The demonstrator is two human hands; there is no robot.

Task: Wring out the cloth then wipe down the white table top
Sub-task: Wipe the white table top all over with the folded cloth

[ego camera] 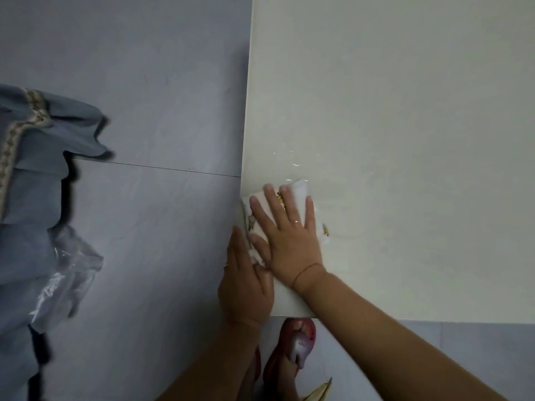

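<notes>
— Where was the cloth [300, 189] in the head view?

— On the white table top [405, 111], at its left edge near the front corner, one side drooping over the edge. It was white with small printed figures.

— And the hands?

— The right hand [289, 238] lay flat on the cloth with its fingers spread and straight, pressing it down and grasping nothing. A ring [297, 221] showed on one finger. The left hand [246, 287] sat at the table's edge with its fingers straight along it, touching the cloth's overhanging side without closing round it.

— Anything else?

— Water drops [295, 164] glinted on the top just beyond the cloth. On the grey tiled floor [144, 82] to the left lay a blue-grey garment [34, 169] and a clear plastic bag [66, 273]. A red slipper [298, 340] showed below the table's front edge.
</notes>
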